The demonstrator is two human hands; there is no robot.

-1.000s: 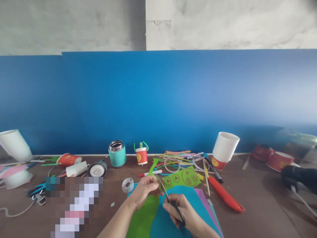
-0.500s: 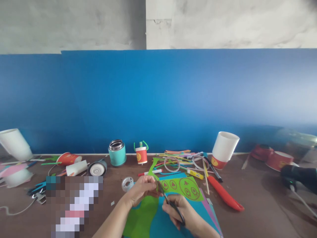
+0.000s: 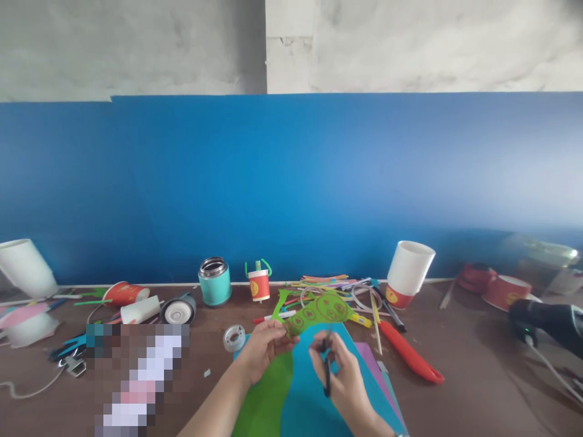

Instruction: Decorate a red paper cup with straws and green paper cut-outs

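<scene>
My left hand (image 3: 266, 349) pinches the left end of a green paper piece (image 3: 323, 308) with drawn red circles, held up above the sheets. My right hand (image 3: 339, 367) is closed around dark-handled scissors (image 3: 327, 370); their blades are blurred and lie apart from the paper's drawn part, as far as I can see. Beneath both hands lies a blue sheet (image 3: 312, 394), with a larger green sheet (image 3: 264, 403) over its left side. A purple sheet (image 3: 376, 370) sticks out at the right.
A tape roll (image 3: 234, 338) lies left of my hands. Behind stand a turquoise jar (image 3: 215, 285) and a small red cup (image 3: 259, 285) with green straws. Colored strips, a yellow tube (image 3: 361, 320), a red scoop-like thing (image 3: 410, 353) and stacked white cups (image 3: 410, 270) spread to the right.
The green circled paper has been lifted and tilted up off the blue sheet. The scissors have come away from it and turned more upright, with my right hand slightly further right.
</scene>
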